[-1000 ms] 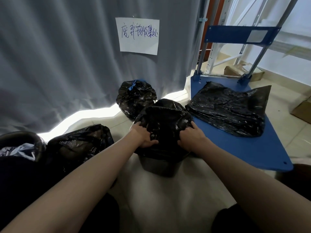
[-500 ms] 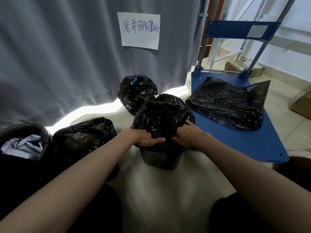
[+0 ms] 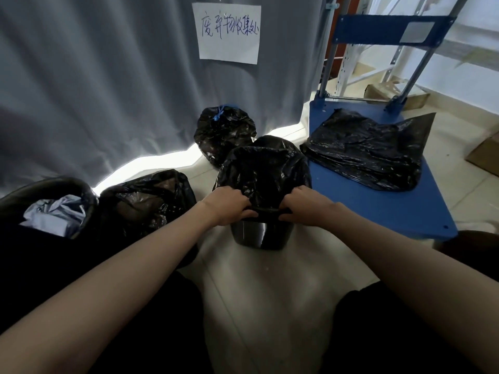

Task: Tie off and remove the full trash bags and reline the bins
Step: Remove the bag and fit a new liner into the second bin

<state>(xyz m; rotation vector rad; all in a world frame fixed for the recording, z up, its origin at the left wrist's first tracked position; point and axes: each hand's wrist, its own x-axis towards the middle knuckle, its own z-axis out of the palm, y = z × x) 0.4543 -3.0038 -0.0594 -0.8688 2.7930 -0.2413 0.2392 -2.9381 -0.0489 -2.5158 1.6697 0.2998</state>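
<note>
A black liner bag (image 3: pixel 263 171) drapes over a small black bin (image 3: pixel 259 236) standing upright on the floor.

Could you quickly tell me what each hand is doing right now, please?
Left hand: grips the black liner at the bin rim.
Right hand: grips the same liner.

Two small black plastic bins (image 3: pixel 259 234) (image 3: pixel 48 190), two tied black plastic trash bags (image 3: pixel 225 130) (image 3: pixel 148 198), one blue flat platform trolley (image 3: pixel 391 211), two bare hands (image 3: pixel 228 206) (image 3: pixel 306 207).
</note>
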